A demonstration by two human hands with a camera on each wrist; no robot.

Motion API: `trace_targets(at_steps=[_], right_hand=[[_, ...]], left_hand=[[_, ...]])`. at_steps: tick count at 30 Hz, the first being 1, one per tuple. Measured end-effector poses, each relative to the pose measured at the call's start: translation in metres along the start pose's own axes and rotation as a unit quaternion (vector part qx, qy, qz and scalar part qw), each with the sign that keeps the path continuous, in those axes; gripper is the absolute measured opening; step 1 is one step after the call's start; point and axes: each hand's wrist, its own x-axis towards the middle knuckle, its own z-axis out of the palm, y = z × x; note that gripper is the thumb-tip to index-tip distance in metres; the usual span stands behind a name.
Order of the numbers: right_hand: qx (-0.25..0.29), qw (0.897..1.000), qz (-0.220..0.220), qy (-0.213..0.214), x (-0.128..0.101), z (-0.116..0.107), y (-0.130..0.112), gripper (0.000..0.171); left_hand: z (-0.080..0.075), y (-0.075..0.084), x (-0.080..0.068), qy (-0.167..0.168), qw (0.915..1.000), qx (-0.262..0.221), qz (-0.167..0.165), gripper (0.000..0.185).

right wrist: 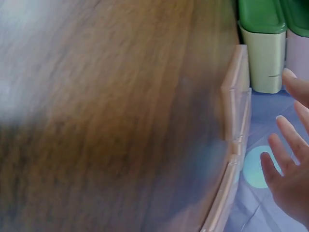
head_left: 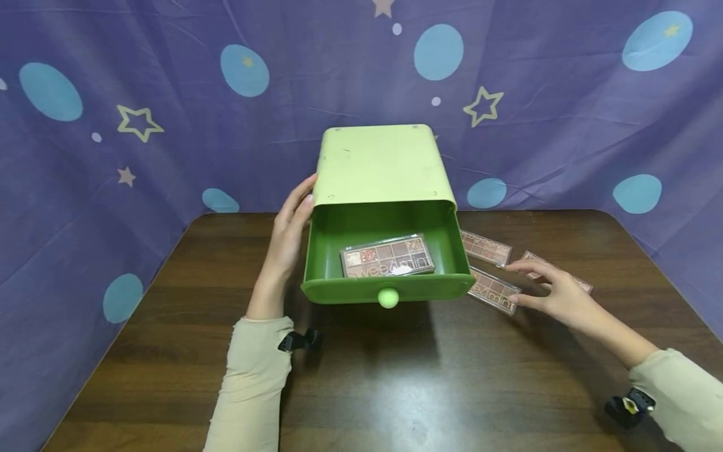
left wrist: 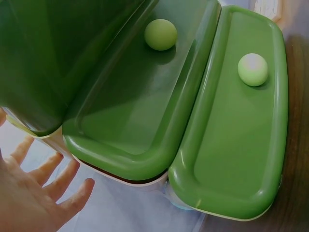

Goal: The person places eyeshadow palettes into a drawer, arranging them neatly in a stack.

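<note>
Head view: my left hand [head_left: 289,229] rests flat against the green box [head_left: 380,164]; my right hand [head_left: 556,290], open (holding nothing), could knock the centre-right palette [head_left: 494,290] under the drawer [head_left: 387,269].

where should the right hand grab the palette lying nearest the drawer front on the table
Probably by its two long edges, coming from above at the near right end. The palette lies flat on the table, a thin slab, and its left end sits close to the green drawer, while the right hand is already beside the free end.
</note>
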Motion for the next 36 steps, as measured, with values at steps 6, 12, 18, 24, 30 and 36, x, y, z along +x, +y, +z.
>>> trace_targets(at_steps=[6, 12, 18, 24, 30, 36], right_hand=[[0.028, 0.998, -0.048, -0.040, 0.002, 0.009, 0.012, 0.057], [-0.006, 0.998, -0.056, -0.039, 0.004, 0.016, 0.020, 0.062], [-0.033, 0.997, -0.035, -0.058, 0.007, 0.021, 0.017, 0.069], [-0.038, 0.997, 0.006, -0.071, 0.009, 0.023, 0.014, 0.077], [-0.052, 0.995, 0.045, -0.073, 0.011, 0.026, 0.013, 0.077], [-0.043, 0.995, 0.051, -0.070, 0.013, 0.027, 0.011, 0.064]], left_hand=[[0.000, 0.000, 0.000, 0.004, 1.0000, -0.006, 0.000, 0.050], [0.000, -0.001, 0.000, 0.004, 1.0000, -0.005, 0.002, 0.050], [0.001, -0.001, 0.000, 0.003, 1.0000, -0.009, 0.002, 0.050], [0.001, 0.000, 0.000, 0.003, 1.0000, -0.009, 0.002, 0.050], [0.000, -0.001, 0.000, 0.002, 0.9999, -0.010, 0.003, 0.050], [0.001, -0.001, 0.000, 0.001, 0.9999, -0.013, 0.005, 0.049]])
